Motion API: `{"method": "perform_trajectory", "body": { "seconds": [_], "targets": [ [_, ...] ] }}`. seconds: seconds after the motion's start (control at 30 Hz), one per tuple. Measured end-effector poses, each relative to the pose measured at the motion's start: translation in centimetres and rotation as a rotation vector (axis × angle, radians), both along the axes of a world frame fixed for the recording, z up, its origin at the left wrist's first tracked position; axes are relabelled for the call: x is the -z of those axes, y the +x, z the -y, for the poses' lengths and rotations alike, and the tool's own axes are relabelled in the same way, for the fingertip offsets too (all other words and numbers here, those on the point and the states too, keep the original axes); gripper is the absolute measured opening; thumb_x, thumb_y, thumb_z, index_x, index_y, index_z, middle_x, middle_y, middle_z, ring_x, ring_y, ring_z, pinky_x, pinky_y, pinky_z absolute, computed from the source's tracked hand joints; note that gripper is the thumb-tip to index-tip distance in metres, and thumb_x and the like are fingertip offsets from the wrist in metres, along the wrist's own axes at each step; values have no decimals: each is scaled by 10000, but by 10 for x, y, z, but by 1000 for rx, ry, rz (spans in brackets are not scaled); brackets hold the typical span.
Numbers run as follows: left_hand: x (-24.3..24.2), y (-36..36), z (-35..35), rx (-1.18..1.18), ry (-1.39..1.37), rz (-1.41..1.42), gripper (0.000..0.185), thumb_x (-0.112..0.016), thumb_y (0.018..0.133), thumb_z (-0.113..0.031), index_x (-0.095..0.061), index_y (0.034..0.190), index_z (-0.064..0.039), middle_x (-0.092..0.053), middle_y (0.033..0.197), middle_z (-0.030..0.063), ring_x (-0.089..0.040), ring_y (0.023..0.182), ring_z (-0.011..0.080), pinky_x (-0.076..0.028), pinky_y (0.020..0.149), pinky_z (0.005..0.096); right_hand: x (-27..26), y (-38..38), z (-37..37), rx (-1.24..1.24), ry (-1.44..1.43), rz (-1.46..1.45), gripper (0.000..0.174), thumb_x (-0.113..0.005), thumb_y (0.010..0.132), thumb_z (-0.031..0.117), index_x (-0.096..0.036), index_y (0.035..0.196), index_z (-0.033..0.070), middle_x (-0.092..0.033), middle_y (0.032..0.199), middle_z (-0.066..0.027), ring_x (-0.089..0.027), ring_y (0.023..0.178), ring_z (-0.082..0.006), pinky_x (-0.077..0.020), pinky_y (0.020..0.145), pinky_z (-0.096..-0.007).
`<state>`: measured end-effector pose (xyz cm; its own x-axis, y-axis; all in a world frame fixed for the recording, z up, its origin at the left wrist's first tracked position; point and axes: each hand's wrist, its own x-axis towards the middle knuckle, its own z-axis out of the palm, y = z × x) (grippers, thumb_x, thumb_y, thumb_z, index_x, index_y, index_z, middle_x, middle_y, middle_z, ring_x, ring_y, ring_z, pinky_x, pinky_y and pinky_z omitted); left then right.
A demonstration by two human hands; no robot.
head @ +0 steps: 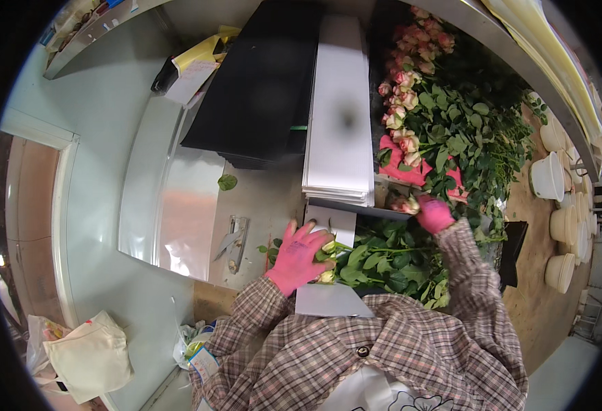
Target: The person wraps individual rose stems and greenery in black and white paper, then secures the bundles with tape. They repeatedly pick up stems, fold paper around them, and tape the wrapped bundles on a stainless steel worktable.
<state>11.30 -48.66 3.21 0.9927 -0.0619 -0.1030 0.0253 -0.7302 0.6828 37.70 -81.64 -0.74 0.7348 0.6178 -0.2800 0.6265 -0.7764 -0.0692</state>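
My left hand (298, 257), in a pink glove, lies with its fingers spread beside pale rose heads (327, 276). A white sheet (334, 220) shows under it, and its fingertips come close to a stack of white cardboard strips. Green rose stems and leaves (393, 257) stretch rightward from those heads, in front of my body. Farther right, my right hand (435, 215), also gloved in pink and slightly blurred, is closed just behind the head of a pink-and-cream rose (406, 205). A grey-white panel (331, 300) stands against my shirt.
White cardboard strips (338, 113) are stacked beside large black sheets (259, 87). Many pink roses (403, 97) lie at the back right, above pink cloth (403, 167). A stapler (237, 244) and a loose leaf (227, 182) lie left. A metal shelf edge (552, 77) curves overhead; tubs (547, 176) stand right.
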Motion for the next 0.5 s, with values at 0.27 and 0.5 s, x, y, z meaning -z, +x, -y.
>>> {"method": "perform_trajectory", "body": {
  "seconds": [0.27, 0.5],
  "targets": [
    [8, 0, 2, -22, -8, 44, 581, -733, 818, -428, -608, 1295, -121, -627, 1315, 101, -409, 1401, 366, -141, 1204, 587, -280, -47, 1, -5, 312, 388, 370, -709, 821, 185, -622, 1168, 93, -674, 1011, -113, -683, 792, -249, -547, 680, -339],
    [14, 9, -1, -34, 11, 106, 576, -740, 814, -425, -604, 1293, -135, -627, 1309, 82, -399, 1405, 349, -134, 1204, 587, -233, -138, -70, -338, -168, 417, 322, -649, 786, 129, -569, 1097, 105, -574, 915, -78, -641, 711, -234, -523, 627, -363]
  ]
}}
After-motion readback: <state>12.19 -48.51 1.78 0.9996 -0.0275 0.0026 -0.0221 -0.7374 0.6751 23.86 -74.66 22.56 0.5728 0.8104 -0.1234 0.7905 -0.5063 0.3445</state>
